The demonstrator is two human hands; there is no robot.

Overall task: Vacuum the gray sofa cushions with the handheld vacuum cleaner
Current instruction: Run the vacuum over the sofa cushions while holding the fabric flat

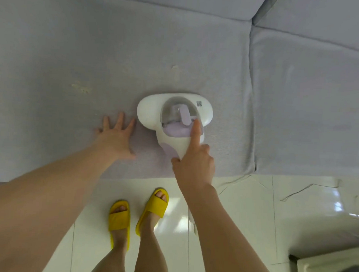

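Observation:
A white and lilac handheld vacuum cleaner [153, 110] sits flat on the wide gray sofa cushion [75, 57], near the cushion's front edge. My right hand [196, 163] grips its handle from behind, with the forefinger stretched forward along the top of the clear dust cup. My left hand [115, 135] lies flat on the cushion just left of the vacuum, fingers spread, holding nothing. A few pale crumbs or stains [80, 88] mark the fabric to the left and behind the vacuum.
A second gray cushion [310, 95] adjoins on the right, past a seam. Back cushions run along the top. Below the sofa edge is glossy white tile floor [253, 215], my feet in yellow slippers [151, 208], and a white cabinet corner [330, 271] at lower right.

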